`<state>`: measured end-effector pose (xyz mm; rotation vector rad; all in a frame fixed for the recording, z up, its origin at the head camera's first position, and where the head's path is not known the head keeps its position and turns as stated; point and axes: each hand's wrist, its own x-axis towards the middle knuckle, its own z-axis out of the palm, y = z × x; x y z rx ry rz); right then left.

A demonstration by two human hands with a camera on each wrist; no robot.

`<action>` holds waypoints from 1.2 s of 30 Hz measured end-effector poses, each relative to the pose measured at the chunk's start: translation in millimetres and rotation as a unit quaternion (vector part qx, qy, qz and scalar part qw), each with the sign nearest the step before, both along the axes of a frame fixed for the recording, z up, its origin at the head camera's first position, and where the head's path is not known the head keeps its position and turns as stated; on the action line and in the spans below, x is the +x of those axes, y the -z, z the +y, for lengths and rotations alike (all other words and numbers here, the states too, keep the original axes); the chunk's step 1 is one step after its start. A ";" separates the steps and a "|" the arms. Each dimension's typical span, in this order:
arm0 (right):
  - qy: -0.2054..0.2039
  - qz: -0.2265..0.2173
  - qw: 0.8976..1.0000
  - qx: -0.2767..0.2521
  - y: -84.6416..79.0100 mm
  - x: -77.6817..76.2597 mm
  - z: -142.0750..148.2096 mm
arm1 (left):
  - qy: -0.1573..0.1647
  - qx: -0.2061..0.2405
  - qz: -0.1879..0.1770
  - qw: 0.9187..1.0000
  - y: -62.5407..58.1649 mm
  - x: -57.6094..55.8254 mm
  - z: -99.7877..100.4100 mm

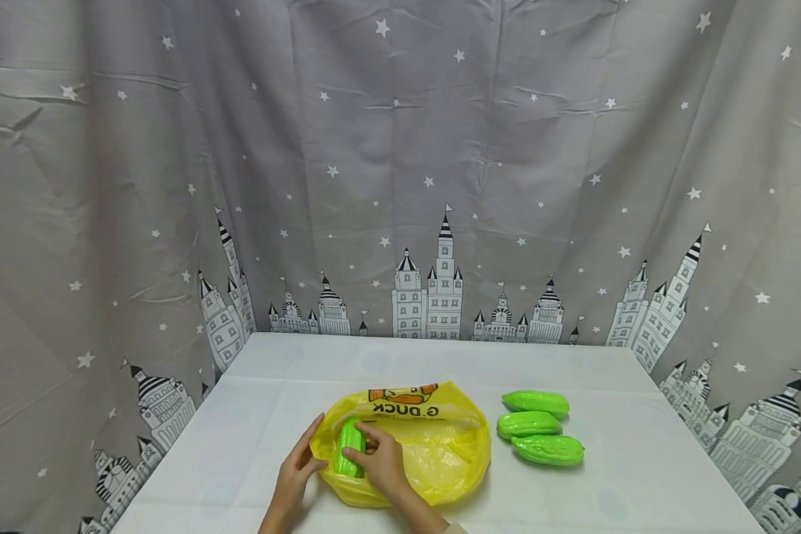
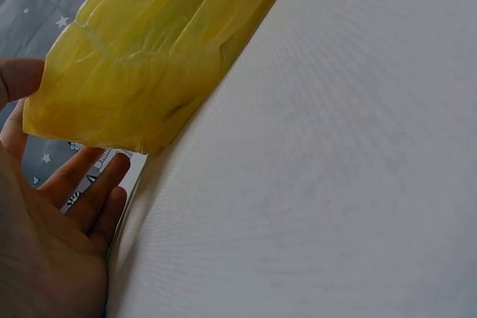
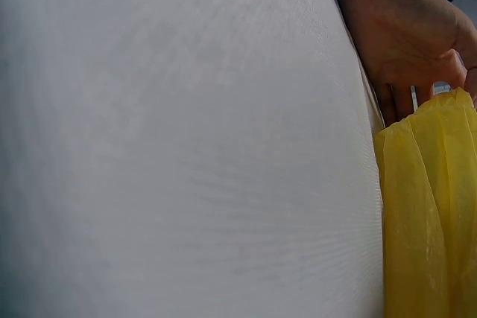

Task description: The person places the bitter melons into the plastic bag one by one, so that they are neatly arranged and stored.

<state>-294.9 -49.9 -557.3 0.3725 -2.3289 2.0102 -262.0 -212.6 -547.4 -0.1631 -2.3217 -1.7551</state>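
Note:
A yellow plastic bag (image 1: 434,456) with "G.DUCK" print lies on the table with its mouth spread wide, facing up. Inside its left part, a bright green bitter melon (image 1: 349,447) stands lengthwise to the viewer. My right hand (image 1: 383,463) reaches over the near rim and grips this melon between thumb and fingers. At the bag's left edge, my left hand (image 1: 294,471) holds the rim between thumb and index finger; the other fingers (image 2: 93,195) are loosely spread below it. The right wrist view shows the right fingertips hidden behind the yellow plastic.
Right of the bag, three more green bitter melons lie on the white-covered table (image 1: 614,415): a far one (image 1: 537,402), a middle one (image 1: 529,424) and a near one (image 1: 549,450). A grey curtain (image 1: 427,148) with stars and castles encloses the table's back and sides.

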 end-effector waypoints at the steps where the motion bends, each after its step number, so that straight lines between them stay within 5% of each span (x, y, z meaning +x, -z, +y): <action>1: 0.000 0.001 1.000 -0.001 0.0 0.1 0.0 | -0.001 -0.002 -0.001 1.000 -3.3 2.0 1.0; 5: 0.000 0.004 1.000 -0.007 0.6 0.2 0.0 | -0.001 -0.002 -0.004 1.000 -5.8 3.4 1.7; 13: -0.001 0.007 1.000 -0.004 1.0 -1.2 -0.3 | 0.002 0.003 0.011 1.000 23.6 -12.3 -7.1; 36: 0.000 0.001 1.000 0.031 -13.7 2.8 17.9 | -0.004 0.009 0.010 1.000 23.5 -11.6 -7.3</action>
